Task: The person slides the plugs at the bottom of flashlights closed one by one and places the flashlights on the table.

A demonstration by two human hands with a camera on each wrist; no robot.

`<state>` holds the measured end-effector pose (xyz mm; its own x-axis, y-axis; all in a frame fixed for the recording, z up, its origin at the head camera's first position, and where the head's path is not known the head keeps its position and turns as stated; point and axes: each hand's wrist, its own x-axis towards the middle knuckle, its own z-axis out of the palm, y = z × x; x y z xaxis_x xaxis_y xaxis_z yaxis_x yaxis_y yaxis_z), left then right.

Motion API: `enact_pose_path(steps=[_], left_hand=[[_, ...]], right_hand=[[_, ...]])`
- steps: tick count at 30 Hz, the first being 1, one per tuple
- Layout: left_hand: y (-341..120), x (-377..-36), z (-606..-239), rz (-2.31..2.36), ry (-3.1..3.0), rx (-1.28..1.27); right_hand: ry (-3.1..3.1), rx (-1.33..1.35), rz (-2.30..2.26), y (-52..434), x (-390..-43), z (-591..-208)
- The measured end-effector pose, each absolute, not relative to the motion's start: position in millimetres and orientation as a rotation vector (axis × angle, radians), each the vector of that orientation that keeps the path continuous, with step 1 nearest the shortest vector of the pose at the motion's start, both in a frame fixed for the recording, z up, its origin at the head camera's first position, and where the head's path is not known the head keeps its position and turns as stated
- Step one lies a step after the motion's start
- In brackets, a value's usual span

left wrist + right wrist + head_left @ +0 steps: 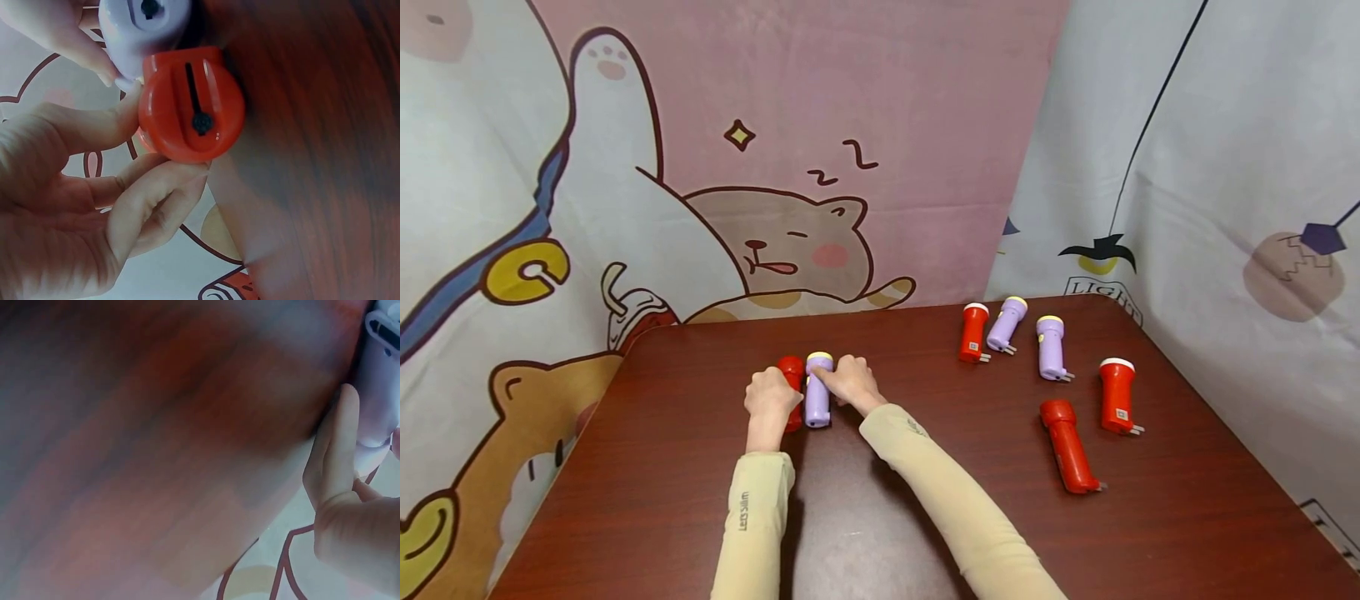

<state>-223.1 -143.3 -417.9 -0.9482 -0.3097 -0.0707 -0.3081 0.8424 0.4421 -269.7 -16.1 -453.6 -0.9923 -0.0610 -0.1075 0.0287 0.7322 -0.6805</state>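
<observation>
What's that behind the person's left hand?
A red flashlight. In the head view, its wide end and part of its body show beside the left hand, which covers the rest. The left wrist view shows its other end; whatever lies directly beneath it is hidden.

1. On the pale wall cloth (1210, 100) over to my right, I can read LIGHT in capitals, inside a dark-outlined label (1103, 288) just behind the desk (925, 367).
2. Two Z signs, one larger and one smaller, are printed on the pink cloth (925, 125) above the sleeping cartoon animal (797, 242).
3. The left sleeve (758, 533) carries dark lettering along the forearm, apparently "Let's slim".
4. The right sleeve (958, 500) has similar dark print, too creased and slanted to read.
5. Two white-rimmed red flashlights (1117, 392) bear small pale stickers (1122, 414), illegible from here.
6. A tiny pale mark (217, 135) on the held red flashlight's end (219, 103) is unreadable.
</observation>
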Motion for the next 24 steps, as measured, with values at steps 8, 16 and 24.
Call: enact_pose_path(steps=[8, 16, 24], left_hand=[[-143, -223, -418, -0.714, -3.013, 0.498], [-143, -223, -417, -0.710, -3.011, 0.508], [-143, -224, -420, -0.706, -3.010, 0.502]], right_hand=[[3.013, -0.096, -0.829, 18, -282, -444], [3.147, 0.018, -0.721, 78, -308, -432], [3.224, 0.152, -0.642, 132, -323, -421]])
